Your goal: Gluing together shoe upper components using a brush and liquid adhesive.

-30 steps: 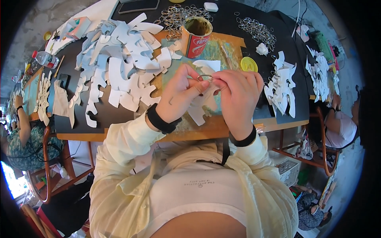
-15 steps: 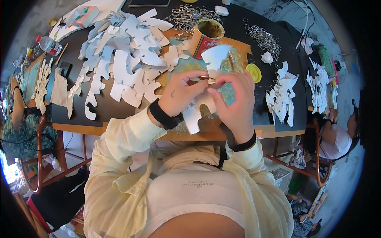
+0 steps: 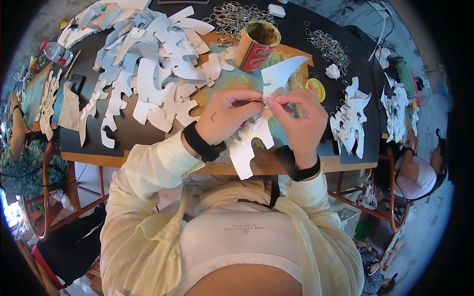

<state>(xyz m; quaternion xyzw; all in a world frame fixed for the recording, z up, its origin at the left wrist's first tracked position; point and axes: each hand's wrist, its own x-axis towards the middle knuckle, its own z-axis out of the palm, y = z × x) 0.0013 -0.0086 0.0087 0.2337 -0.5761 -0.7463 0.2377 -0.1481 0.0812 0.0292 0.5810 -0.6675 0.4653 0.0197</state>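
Note:
In front of me both hands meet over the near table edge at a white cut-out piece point(image 3: 281, 73), seemingly leather. Its upper flap points away to the right, and its lower part hangs below my fingers. My left hand point(image 3: 224, 116) is closed, pinching a small metal ring point(image 3: 256, 100) against the piece. My right hand point(image 3: 303, 118) pinches the piece's narrow middle beside the ring between thumb and fingertips. Fingers partly hide the ring and the fold around it.
A red open can point(image 3: 254, 54) stands behind my hands, with a yellow lid point(image 3: 316, 91) to its right. White cut pieces point(image 3: 170, 64) pile up at left. Metal rings point(image 3: 237, 19) lie at the back, and finished-looking white bundles point(image 3: 351, 116) at right. People sit on both sides.
The white piece has turned, its upper flap now reaching further right and its lower end lower down. My right hand has shifted slightly right and down; both hands keep their pinch.

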